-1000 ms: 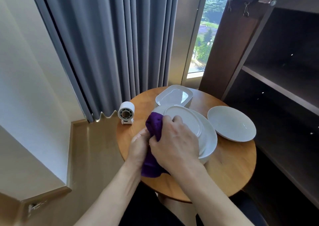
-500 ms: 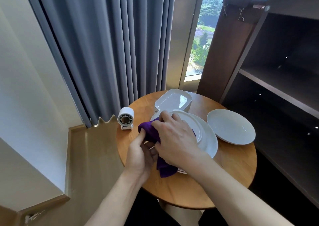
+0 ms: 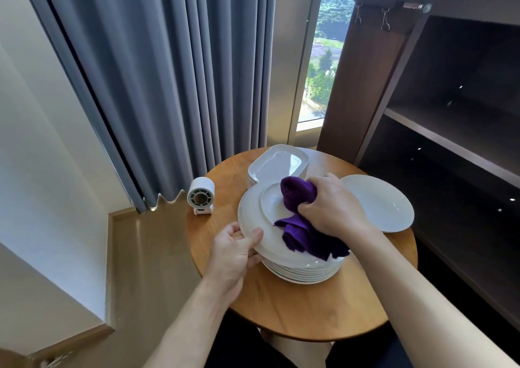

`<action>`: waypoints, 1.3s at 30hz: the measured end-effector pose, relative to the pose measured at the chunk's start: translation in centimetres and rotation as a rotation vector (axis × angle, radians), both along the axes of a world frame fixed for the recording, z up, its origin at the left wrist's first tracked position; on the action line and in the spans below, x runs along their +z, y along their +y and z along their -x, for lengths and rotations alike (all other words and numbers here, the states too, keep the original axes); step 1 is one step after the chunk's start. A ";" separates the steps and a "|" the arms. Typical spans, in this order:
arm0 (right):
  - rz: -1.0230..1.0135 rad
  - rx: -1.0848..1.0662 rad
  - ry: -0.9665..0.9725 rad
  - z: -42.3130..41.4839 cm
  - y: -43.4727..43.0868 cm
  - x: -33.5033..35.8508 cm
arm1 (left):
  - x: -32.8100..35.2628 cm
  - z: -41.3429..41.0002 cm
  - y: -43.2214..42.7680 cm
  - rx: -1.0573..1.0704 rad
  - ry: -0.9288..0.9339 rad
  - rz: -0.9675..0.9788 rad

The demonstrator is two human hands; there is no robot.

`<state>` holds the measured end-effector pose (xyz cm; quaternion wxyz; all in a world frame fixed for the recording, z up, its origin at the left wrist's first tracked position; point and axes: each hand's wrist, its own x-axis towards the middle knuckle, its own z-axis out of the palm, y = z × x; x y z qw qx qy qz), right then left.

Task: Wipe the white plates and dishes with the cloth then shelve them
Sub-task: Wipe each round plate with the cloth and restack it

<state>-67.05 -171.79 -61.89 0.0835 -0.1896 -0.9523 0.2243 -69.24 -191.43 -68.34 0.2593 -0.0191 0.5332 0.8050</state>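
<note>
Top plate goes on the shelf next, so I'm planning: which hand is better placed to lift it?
Probably left: the left hand grips the top plate at its rim, while the right hand holds the purple cloth.

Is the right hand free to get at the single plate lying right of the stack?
Likely yes: the single plate lies uncovered just beside the right hand, nothing between, though that hand grips the purple cloth.

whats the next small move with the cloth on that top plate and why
Likely sweep the purple cloth leftward across the top plate: the right hand bunches it over the plate's middle and right, the left part is uncovered, and the left hand grips the near-left rim to steady it on the stack.
</note>
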 end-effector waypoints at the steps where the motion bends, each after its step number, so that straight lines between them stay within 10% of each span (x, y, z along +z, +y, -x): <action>1: -0.019 0.031 -0.013 -0.7 0.2 0.0 | -0.1 0.0 0.0 0.003 -0.013 -0.002; 6: 0.363 0.218 -0.101 -6.4 2.0 0.9 | 0.0 0.0 0.1 0.008 -0.014 -0.010; 28: 1.664 -0.205 0.358 -16.9 9.0 -3.9 | 3.0 -1.6 2.5 0.136 -0.061 -0.057; 39: 1.969 -0.295 0.563 -16.2 12.8 -4.1 | 8.8 -3.7 10.4 0.018 0.643 0.222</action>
